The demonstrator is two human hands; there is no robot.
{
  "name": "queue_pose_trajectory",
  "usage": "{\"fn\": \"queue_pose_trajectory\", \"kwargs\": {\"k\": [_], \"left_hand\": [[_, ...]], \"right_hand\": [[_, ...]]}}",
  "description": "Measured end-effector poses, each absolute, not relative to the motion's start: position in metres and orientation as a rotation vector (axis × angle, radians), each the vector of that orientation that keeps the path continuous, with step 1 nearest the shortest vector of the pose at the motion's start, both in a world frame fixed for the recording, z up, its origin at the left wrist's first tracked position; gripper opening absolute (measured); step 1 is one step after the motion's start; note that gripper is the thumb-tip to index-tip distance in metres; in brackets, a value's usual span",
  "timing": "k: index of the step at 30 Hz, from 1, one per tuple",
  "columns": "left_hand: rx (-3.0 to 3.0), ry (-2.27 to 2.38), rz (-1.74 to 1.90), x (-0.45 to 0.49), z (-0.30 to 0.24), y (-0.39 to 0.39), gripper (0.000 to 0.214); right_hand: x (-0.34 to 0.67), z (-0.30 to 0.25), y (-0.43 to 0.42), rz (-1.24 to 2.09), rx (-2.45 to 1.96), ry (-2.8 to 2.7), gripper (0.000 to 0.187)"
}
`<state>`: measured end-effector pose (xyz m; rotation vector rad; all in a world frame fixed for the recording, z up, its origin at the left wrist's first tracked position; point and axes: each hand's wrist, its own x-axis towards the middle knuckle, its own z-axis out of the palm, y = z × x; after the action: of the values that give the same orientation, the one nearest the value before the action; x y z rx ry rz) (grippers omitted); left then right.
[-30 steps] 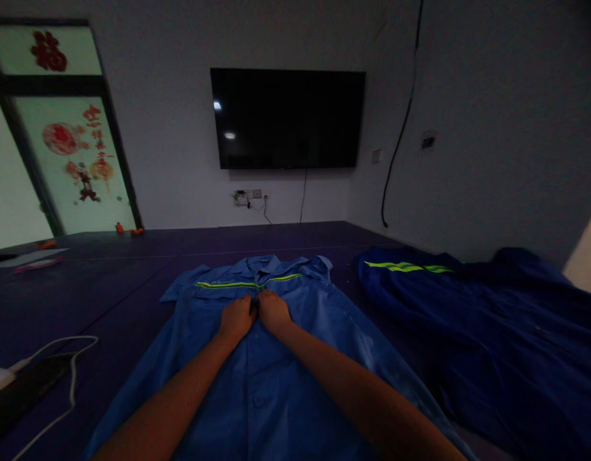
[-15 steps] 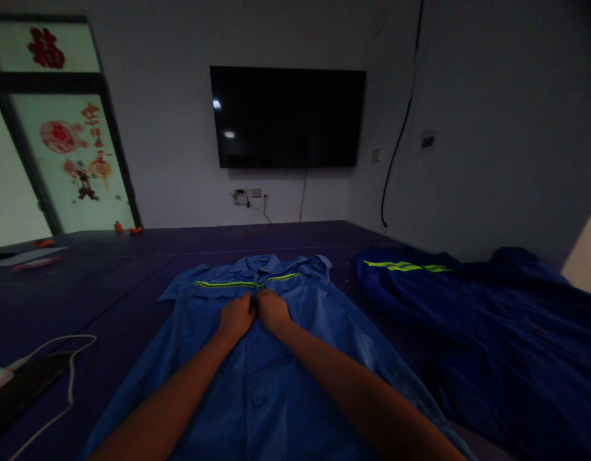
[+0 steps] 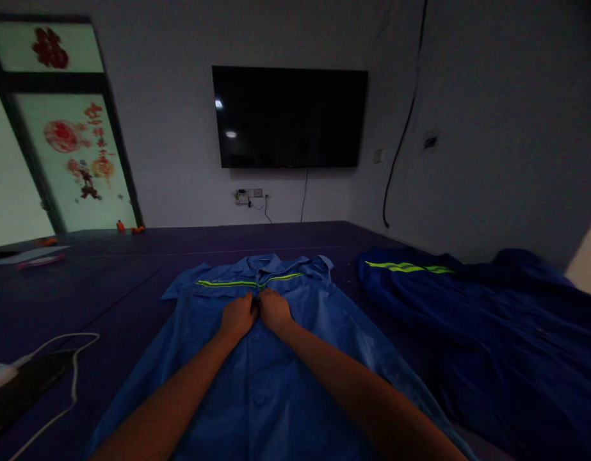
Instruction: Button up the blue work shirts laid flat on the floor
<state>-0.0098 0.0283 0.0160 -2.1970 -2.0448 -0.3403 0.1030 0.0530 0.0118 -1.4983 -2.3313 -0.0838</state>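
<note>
A blue work shirt (image 3: 319,326) with a yellow-green stripe across the chest lies spread out before me, its collar at the far end. Both hands meet at its front placket, just below the stripe. My left hand (image 3: 238,315) is closed, its fingers pinching the cloth at the placket. Right beside it, my right hand (image 3: 275,309) is closed on the other side of the same placket. The fingertips are partly hidden, so a button between them cannot be made out. Further down the placket, a button (image 3: 259,399) shows.
A darker blue garment (image 3: 506,346) with a yellow-green stripe lies crumpled on the right. To the left, a white cable (image 3: 75,371) runs beside a black object (image 3: 33,384) on the purple surface (image 3: 132,282). A television (image 3: 290,118) hangs on the far wall.
The view has shifted very slightly. Both hands stay at the same spot on the shirt placket, with no clear movement of the cloth.
</note>
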Motion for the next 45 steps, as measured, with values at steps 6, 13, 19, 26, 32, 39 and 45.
{"fn": "queue_pose_trajectory", "kwargs": {"k": [6,13,19,26,32,39,45], "left_hand": [[-2.202,-2.058,-0.333,-0.0094,0.0175,0.0279,0.028],[-2.216,-2.045,-0.37,-0.0098,0.0164,0.0285,0.028],[-2.239,-2.006,-0.355,-0.0096,0.0161,0.0294,0.027],[-2.223,-2.028,-0.339,-0.0097,0.0157,0.0287,0.027],[-2.191,-2.015,-0.32,-0.0088,0.0145,0.0286,0.03],[-2.179,-2.029,-0.33,-0.0088,0.0143,0.0287,0.03],[-2.165,-2.05,-0.305,-0.0086,0.015,0.0279,0.03]], "right_hand": [[0.1031,0.0116,0.0531,-0.091,-1.499,-2.338,0.025],[0.103,0.0113,0.0536,-0.09,-1.498,-2.342,0.025],[0.1031,0.0114,0.0526,-0.098,-1.501,-2.338,0.027],[0.1026,0.0108,0.0534,-0.106,-1.502,-2.341,0.027],[0.1019,0.0104,0.0538,-0.112,-1.508,-2.343,0.027],[0.1023,0.0105,0.0532,-0.118,-1.496,-2.348,0.027],[0.1019,0.0102,0.0536,-0.115,-1.5,-2.346,0.026]]}}
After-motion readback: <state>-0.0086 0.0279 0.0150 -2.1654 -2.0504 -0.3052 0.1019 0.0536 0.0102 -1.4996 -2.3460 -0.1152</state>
